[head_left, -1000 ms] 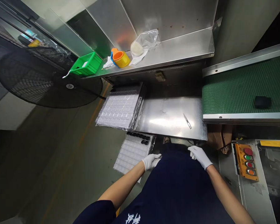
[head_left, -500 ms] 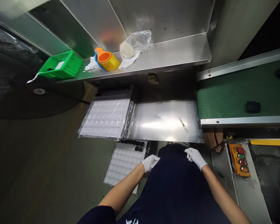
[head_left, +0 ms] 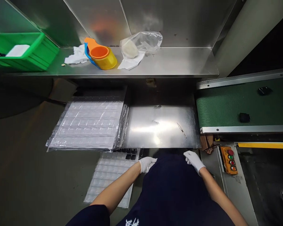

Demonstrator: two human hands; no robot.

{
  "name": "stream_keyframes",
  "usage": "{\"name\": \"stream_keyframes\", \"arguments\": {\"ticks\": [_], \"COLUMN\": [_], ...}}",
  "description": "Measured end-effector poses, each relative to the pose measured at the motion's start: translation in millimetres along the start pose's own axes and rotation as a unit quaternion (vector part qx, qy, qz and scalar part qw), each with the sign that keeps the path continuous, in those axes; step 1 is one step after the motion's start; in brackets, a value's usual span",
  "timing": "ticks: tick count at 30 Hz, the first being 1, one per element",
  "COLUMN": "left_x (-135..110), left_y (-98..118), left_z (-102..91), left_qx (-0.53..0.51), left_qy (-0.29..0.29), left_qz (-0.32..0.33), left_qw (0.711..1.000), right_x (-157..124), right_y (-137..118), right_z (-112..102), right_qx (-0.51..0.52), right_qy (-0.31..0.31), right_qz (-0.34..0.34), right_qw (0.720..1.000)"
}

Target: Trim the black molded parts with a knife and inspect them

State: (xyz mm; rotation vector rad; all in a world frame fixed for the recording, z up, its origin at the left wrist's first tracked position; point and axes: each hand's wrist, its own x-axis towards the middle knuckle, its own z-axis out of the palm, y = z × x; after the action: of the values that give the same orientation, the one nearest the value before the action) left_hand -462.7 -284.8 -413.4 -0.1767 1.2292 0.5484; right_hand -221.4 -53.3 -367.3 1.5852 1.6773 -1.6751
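Both of my hands wear white gloves and are held close to the dark blue shirt (head_left: 172,185), below the front edge of the metal table (head_left: 143,139). My left hand (head_left: 147,164) is closed at the shirt's left side. Its fingertips are partly hidden, and I cannot make out whether anything is in them. On the other side, my right hand (head_left: 193,160) has its fingers curled in, and nothing shows in it. A slim craft knife (head_left: 181,130) lies on the table ahead of my right hand. Stacked clear plastic trays (head_left: 91,122) cover the table's left part.
Lower trays (head_left: 108,172) with black parts (head_left: 131,153) stand beneath the table. A green conveyor (head_left: 221,106) carries black pieces (head_left: 244,117) on the right, above an orange button box (head_left: 229,160). The shelf holds a green bin (head_left: 41,55), nested cups (head_left: 106,61) and a plastic bag (head_left: 149,42).
The view has shifted, with the table and shelf appearing larger. On the conveyor the black pieces sit further left. Both hands keep nearly the same pose beside the shirt.
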Motion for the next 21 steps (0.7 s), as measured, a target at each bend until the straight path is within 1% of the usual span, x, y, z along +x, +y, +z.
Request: {"name": "stream_keyframes", "arguments": {"ticks": [3, 6, 8, 11, 16, 19, 21], "left_x": [3, 6, 9, 16, 29, 36, 42], "left_y": [5, 9, 9, -1, -23, -27, -26], "left_z": [-16.4, -37.4, -50.8, -65.1, -71.9, -73.2, -72.2], "left_qx": [0.069, 0.115, 0.123, 0.110, 0.082, 0.079, 0.082], "left_qy": [0.048, 0.078, 0.104, 0.136, 0.156, 0.175, 0.184], "left_qz": [0.003, -0.008, -0.014, -0.012, -0.008, 0.009, 0.035], "left_qw": [0.996, 0.990, 0.987, 0.985, 0.984, 0.981, 0.979], "right_x": [1, 1, 0, -3, 1, 7, 9], "right_y": [-4, 1, 8, 21, 41, 53, 64], "right_z": [5, 6, 5, 2, -3, -4, -6], "right_qx": [-0.011, -0.026, -0.039, -0.064, -0.117, -0.147, -0.162], "right_qy": [0.010, 0.018, 0.021, 0.024, 0.021, 0.023, 0.029], "right_qz": [-0.002, 0.003, 0.009, 0.017, 0.030, 0.043, 0.053], "right_qw": [1.000, 1.000, 0.999, 0.998, 0.992, 0.988, 0.985]}}
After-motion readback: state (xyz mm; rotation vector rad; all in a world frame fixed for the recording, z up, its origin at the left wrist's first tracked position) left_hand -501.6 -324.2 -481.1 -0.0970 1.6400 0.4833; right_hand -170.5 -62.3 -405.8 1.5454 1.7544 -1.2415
